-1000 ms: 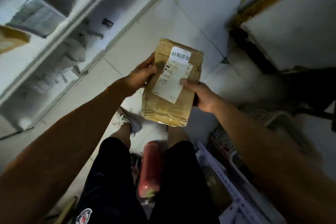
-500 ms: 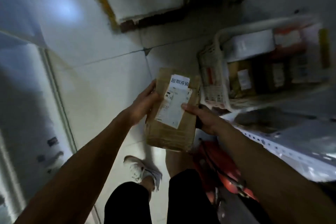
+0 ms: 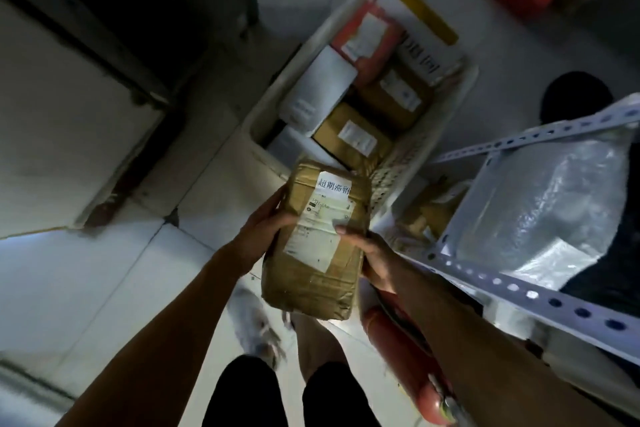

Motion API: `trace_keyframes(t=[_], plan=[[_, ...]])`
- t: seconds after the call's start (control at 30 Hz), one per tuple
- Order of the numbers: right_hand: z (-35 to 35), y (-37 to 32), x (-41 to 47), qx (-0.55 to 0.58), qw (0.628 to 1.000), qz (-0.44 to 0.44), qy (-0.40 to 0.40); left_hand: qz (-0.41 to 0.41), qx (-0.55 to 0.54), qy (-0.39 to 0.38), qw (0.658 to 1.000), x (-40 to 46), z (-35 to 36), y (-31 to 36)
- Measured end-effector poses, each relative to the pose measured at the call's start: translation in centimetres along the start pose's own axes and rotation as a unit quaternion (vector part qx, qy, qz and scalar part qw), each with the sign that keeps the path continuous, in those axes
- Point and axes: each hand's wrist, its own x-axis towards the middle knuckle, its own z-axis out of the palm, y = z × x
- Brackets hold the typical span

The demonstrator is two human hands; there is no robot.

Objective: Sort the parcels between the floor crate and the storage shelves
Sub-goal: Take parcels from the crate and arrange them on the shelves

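While both hands carry it above the floor, the brown parcel (image 3: pixel 313 246) sits in mid-air just short of the near end of the white floor crate (image 3: pixel 446 121), which is already packed with other parcels (image 3: pixel 353 139). Left hand (image 3: pixel 263 232) grips the left edge, fingers curled under and thumb on the taped face; right hand (image 3: pixel 372 258) clamps the right edge, thumb laid across the white label (image 3: pixel 318 229). This looks like the deciding step: label up, facing the person, being read before the parcel goes to crate or shelf. Its long axis runs away from the person, the top end with the printed sticker pointing toward the crate, tilted slightly right. Next move, by my reckoning, calls for either lowering it into the crate, where free room looks scarce, or swinging right onto the perforated metal shelf (image 3: pixel 519 284), where a silvery bagged parcel (image 3: pixel 540 211) already lies. A red cylinder (image 3: pixel 398 357) stands by the right leg, something to avoid bumping.
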Motion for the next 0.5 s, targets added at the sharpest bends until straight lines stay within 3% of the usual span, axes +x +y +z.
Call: trace_keyframes(t=[0.17,0.33,0.5], plan=[[0.2,-2.8,2.6,0.027,0.999,-0.015,0.017,-0.023,-0.009,-0.025,0.999,5.5,-1.8,2.3],[-0.8,-8.9,6.0,-0.072,0.996,-0.043,0.027,-0.111,-0.057,-0.008,0.992,9.7,-3.9,3.3],[-1.8,-14.8,11.0,-0.128,0.988,-0.08,0.044,-0.17,-0.165,0.059,0.97,11.6,-2.4,2.8]])
